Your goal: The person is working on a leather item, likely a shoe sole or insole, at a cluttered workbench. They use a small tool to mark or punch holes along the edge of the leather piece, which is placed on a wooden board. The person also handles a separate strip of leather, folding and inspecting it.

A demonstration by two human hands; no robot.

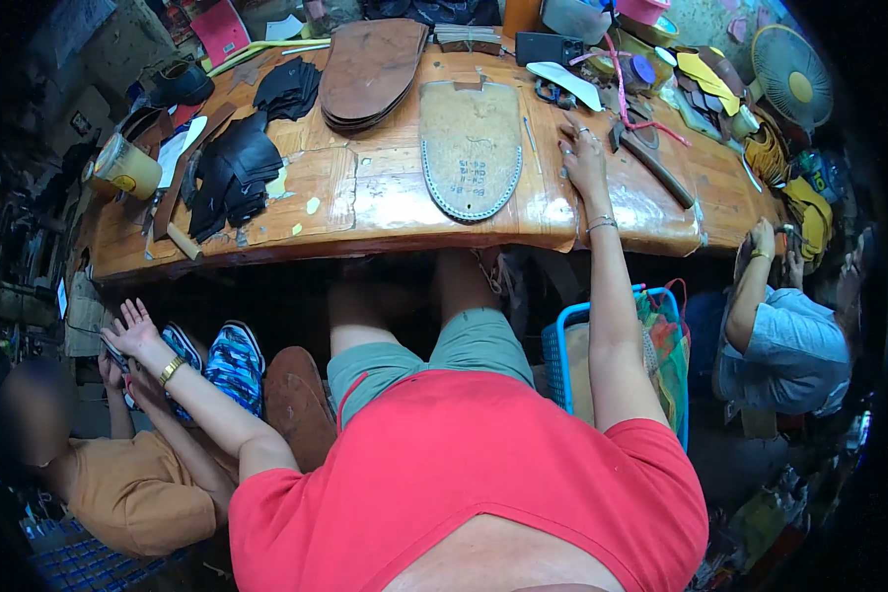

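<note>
Currently I have the right hand (584, 163) at upper centre-right of the frame, fingers slightly apart over the tabletop (387, 192), between the tan stitched panel (471, 138), upper centre, and the hammer (658, 174). Left hand (136, 333), left of frame: fingers spread, near a co-worker's hand (111, 372); contact, I cannot tell.

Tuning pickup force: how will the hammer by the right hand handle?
The hammer is likely head-heavy, its dark head set at one end. Its straight, wooden-looking handle probably won't flex. The crosswise head should resist rolling.
</note>
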